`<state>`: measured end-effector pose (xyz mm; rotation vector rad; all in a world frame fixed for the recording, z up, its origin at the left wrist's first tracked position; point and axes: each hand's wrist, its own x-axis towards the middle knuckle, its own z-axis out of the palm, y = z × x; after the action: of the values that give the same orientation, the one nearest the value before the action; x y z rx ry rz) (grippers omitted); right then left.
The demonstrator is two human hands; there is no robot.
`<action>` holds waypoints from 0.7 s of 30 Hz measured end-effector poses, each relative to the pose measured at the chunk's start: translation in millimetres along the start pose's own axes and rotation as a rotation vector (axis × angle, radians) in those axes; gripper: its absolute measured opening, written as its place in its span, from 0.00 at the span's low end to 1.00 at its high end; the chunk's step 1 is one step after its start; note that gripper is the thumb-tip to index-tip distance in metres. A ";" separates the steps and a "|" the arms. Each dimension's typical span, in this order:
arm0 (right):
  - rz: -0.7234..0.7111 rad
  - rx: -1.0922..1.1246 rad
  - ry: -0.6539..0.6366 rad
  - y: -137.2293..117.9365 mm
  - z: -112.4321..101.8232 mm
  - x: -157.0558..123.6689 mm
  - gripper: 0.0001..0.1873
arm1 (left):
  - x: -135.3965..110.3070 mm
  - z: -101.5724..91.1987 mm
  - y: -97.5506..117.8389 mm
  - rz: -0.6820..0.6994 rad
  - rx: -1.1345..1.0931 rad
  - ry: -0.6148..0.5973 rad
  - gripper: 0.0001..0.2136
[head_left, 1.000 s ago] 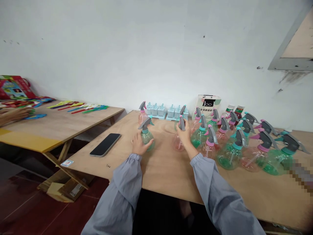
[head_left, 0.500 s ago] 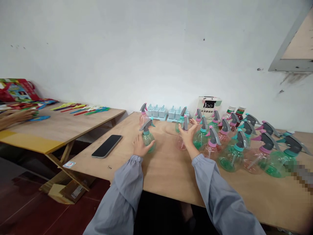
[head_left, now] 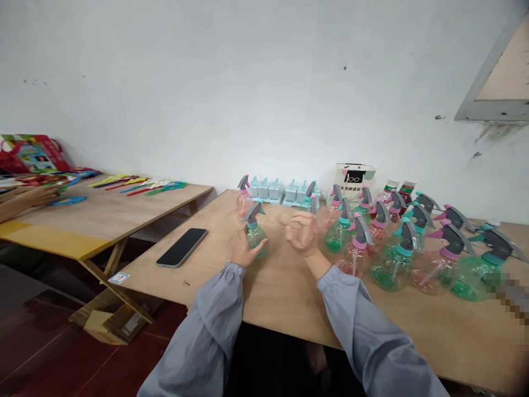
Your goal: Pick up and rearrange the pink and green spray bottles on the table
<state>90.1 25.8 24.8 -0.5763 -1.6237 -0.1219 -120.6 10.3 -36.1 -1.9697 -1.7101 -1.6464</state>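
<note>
My left hand (head_left: 244,250) is around the lower left side of a green spray bottle (head_left: 256,236), its thumb across the front. The bottle stands upright, its grey trigger head with a turquoise collar above my fingers. To the right, my right hand (head_left: 303,236) is raised over the table with loosely bent fingers, slightly blurred, and nothing visible in it. Behind that hand a grey sprayer head (head_left: 313,206) shows; the rest of that bottle is mostly hidden. A pink spray bottle (head_left: 244,204) stands just behind the green one.
Several green and pink spray bottles (head_left: 390,270) crowd the right side of the wooden table (head_left: 285,303). A phone (head_left: 182,247) lies on the left. Light-blue popsicle moulds (head_left: 270,190) and a printed box (head_left: 352,182) stand by the wall. Another person's hands (head_left: 31,199) are at the left table.
My right hand has moved left, away from the pink bottle, and its fingers have turned to the left. My left hand and the green bottle have shifted slightly right.
</note>
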 end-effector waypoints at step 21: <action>0.687 0.394 -0.333 -30.4 16.3 21.1 0.14 | 130.5 17.3 -29.0 -0.494 -0.128 0.223 0.38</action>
<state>61.6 12.3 50.2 -0.8392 -1.6158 0.8197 -154.8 120.6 33.4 -1.3983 -2.1608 -2.0733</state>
